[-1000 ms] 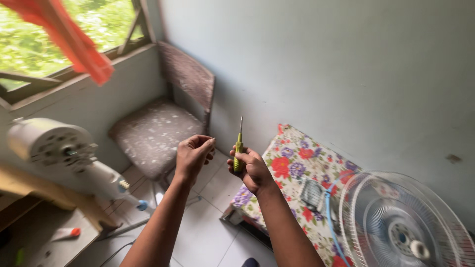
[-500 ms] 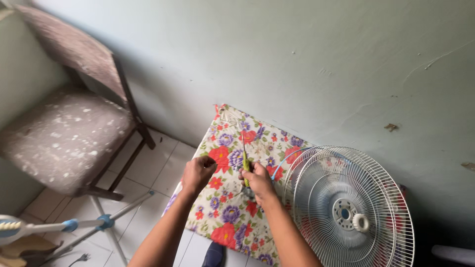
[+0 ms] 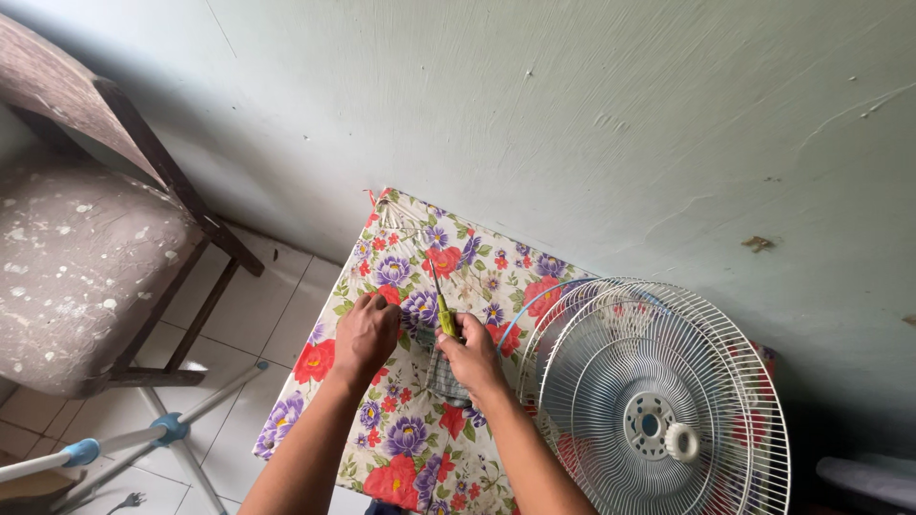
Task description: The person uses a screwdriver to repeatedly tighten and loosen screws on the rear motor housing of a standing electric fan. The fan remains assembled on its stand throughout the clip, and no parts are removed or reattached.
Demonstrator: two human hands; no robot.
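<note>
The right hand [image 3: 474, 358] has its fingers clamped on the yellow-green handle of a screwdriver [image 3: 442, 310], held over the middle of the flowered surface [image 3: 382, 448]. The left hand [image 3: 366, 334] rests just to the left, fingers curled together, holding nothing visible. A white fan grille [image 3: 658, 401] lies at the right, a chair [image 3: 86, 267] at the left

Setting: room in a home. Evidence: pale green plastered wall [image 3: 592, 124]; white tiled floor [image 3: 258, 315]; worn upholstered chair [image 3: 86, 267]; low surface [image 3: 382, 458] under a floral cloth; household fan grilles [image 3: 658, 401] leaning against the wall.
</note>
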